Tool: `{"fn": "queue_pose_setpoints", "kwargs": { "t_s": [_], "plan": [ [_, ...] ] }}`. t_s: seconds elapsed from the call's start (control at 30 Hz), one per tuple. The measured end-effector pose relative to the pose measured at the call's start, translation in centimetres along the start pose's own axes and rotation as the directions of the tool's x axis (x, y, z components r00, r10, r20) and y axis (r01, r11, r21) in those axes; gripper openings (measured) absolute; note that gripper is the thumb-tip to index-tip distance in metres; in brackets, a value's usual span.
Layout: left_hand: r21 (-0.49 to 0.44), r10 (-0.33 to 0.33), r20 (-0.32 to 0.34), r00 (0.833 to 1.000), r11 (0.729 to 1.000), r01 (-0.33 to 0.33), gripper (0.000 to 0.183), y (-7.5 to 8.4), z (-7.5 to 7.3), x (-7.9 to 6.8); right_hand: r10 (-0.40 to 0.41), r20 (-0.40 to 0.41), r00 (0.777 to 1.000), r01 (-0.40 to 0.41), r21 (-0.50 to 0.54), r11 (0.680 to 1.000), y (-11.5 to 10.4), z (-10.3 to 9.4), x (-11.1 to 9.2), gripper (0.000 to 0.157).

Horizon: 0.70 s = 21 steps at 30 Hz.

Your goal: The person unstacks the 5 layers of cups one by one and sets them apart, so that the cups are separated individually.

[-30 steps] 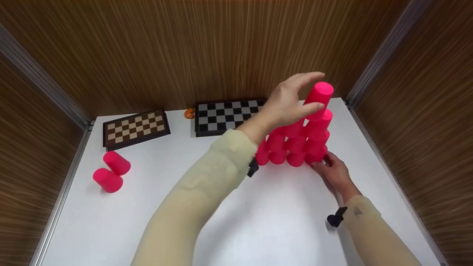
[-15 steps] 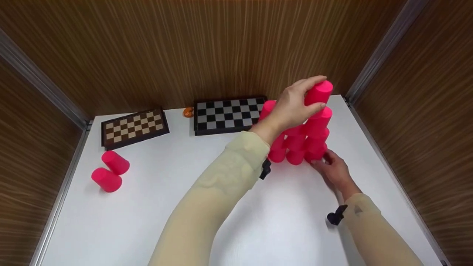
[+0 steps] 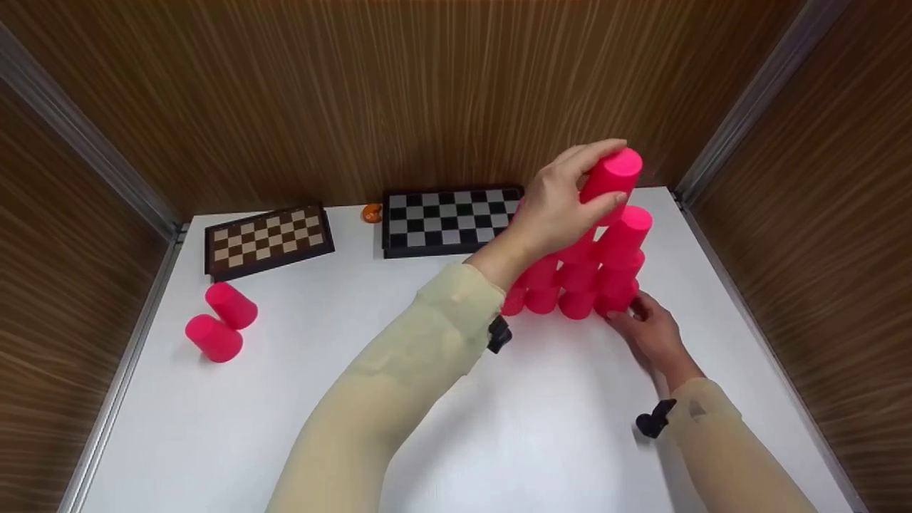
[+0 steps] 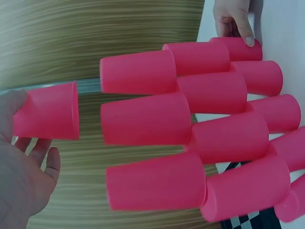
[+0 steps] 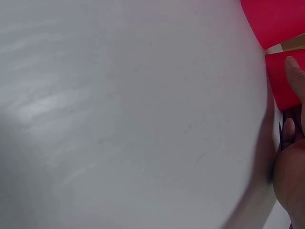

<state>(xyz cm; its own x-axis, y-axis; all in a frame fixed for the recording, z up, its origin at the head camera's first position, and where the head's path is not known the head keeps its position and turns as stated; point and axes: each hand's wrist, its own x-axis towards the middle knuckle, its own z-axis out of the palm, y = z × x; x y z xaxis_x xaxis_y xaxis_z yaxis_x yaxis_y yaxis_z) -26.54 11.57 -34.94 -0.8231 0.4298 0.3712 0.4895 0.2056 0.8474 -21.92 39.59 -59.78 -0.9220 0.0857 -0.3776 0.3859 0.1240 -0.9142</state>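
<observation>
"Pink cup (image 3: 614, 174), where exactly?"

"In the left hand (image 3: 561, 196). Thumb and fingers curve round it, parted by the cup's own width, and its mouth faces down."

"And below those fingers?"

"A gap, then the top of a cup wall (image 3: 578, 278), three rows high, its cups mouth down."

"The right hand (image 3: 654, 335)?"

"Holding the corner cup (image 3: 616, 299) of the bottom row, well below the left fingers. Its thumb lies on that cup's side; the other fingers are partly hidden, so I can't tell how far they close round it."

"Farther out?"

"Left of the left fingers, a black-and-gray board (image 3: 449, 217), with an orange object (image 3: 371, 213) just beside it. Beyond that, a brown-and-cream board (image 3: 269, 239). Also well off to the fingers' left, nearer the person than that board, two loose cups (image 3: 214, 338) stand close together on the white table (image 3: 320, 342)."
</observation>
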Motion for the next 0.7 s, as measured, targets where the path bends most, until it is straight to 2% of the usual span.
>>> {"fn": "queue_pose_setpoints", "kwargs": {
  "t_s": [0.23,0.4,0.53,0.7],
  "plan": [
    [-0.036,0.044,-0.057,0.997,0.998,-0.046,0.063,0.1,-3.0,-2.4,-0.035,-0.016,0.999,0.033,-0.113,0.993,0.6,-0.3,0.4,0.086],
    [-0.030,0.046,-0.093,0.995,0.998,-0.049,0.063,-0.3,-5.2,-4.5,-0.022,-0.012,1.000,0.021,-0.073,0.997,0.7,-0.1,0.5,0.086],
    [0.005,0.049,-0.136,0.990,0.999,-0.049,0.063,-1.2,-7.0,-6.6,-0.010,-0.010,1.000,0.009,-0.092,0.996,0.6,-0.3,0.5,0.090],
    [0.054,0.054,-0.204,0.977,0.998,-0.044,0.062,-2.9,-9.6,-9.8,-0.064,-0.010,0.998,0.060,-0.242,0.968,0.6,-0.6,0.6,0.092]
  ]
}}
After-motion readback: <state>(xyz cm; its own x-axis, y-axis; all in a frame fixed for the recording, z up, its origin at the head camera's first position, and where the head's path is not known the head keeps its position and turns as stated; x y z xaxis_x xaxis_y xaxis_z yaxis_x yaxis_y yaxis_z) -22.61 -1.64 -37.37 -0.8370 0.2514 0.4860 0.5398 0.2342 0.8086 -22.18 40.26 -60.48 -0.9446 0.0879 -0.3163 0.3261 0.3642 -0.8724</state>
